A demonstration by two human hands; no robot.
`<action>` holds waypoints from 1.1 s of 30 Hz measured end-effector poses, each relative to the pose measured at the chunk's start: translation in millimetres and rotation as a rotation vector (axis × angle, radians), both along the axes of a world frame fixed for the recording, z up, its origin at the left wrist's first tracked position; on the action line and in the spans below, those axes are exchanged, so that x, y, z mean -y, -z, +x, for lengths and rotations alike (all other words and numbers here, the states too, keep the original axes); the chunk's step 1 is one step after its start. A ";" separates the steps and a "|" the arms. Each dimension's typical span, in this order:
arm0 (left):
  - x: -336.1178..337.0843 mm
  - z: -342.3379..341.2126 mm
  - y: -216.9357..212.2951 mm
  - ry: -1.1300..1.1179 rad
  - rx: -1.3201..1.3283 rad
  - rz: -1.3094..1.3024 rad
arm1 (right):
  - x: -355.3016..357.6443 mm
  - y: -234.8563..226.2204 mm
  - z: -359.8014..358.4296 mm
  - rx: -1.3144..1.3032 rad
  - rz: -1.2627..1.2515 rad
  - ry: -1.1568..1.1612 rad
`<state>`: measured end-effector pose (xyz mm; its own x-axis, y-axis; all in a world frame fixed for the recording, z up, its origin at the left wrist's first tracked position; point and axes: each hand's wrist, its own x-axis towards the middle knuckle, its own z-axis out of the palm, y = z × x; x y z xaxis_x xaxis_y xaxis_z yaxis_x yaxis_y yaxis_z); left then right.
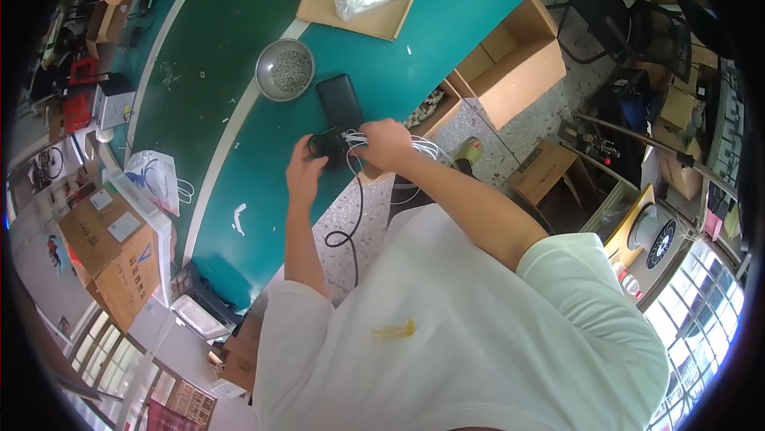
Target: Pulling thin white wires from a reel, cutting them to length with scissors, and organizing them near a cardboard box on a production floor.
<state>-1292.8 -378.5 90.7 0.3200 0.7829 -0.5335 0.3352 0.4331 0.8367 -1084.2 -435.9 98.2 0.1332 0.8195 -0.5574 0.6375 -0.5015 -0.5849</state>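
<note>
I see my left hand raised, fingers gripping a small black part at the green table's edge. My right hand is clenched around white wires, forearm angled back.

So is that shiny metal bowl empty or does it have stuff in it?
Not empty. The metal bowl stands upright on the green table, and a heap of small grey bits covers its bottom. What the bits are is too small to tell.
</note>
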 end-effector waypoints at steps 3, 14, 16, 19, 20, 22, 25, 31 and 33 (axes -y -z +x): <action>6.2 17.9 -12.4 -0.204 -0.041 -0.436 | 4.5 -3.5 4.5 -0.054 0.050 0.040; -15.6 6.0 24.0 -0.160 0.442 -0.355 | 176.0 -96.6 145.7 0.096 0.007 0.361; -11.0 5.8 18.0 -0.303 0.527 -0.333 | 236.9 -93.8 175.7 0.195 0.047 0.527; -5.7 -9.1 20.5 -0.518 0.657 -0.311 | 295.4 -111.1 195.9 0.351 0.187 0.705; -3.9 -14.9 24.5 -0.582 0.690 -0.304 | 306.9 -116.2 198.3 0.352 0.188 0.703; -1.2 -13.1 21.7 -0.626 0.732 -0.360 | 327.5 -122.4 194.6 0.418 0.102 0.883; -1.5 5.7 10.4 -0.578 0.777 -0.396 | 341.2 -122.4 180.8 0.447 0.023 0.858; -16.2 56.6 1.0 -0.234 0.419 -0.206 | 340.7 -111.7 159.5 0.354 0.049 0.774; -21.4 76.2 0.6 -0.172 0.406 -0.209 | 338.2 -106.3 161.2 0.353 0.009 0.758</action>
<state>-1216.6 -357.1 90.1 0.4100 0.7324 -0.5435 -0.0920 0.6261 0.7743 -923.0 -774.2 204.5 0.8161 0.4415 -0.3728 0.2758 -0.8645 -0.4201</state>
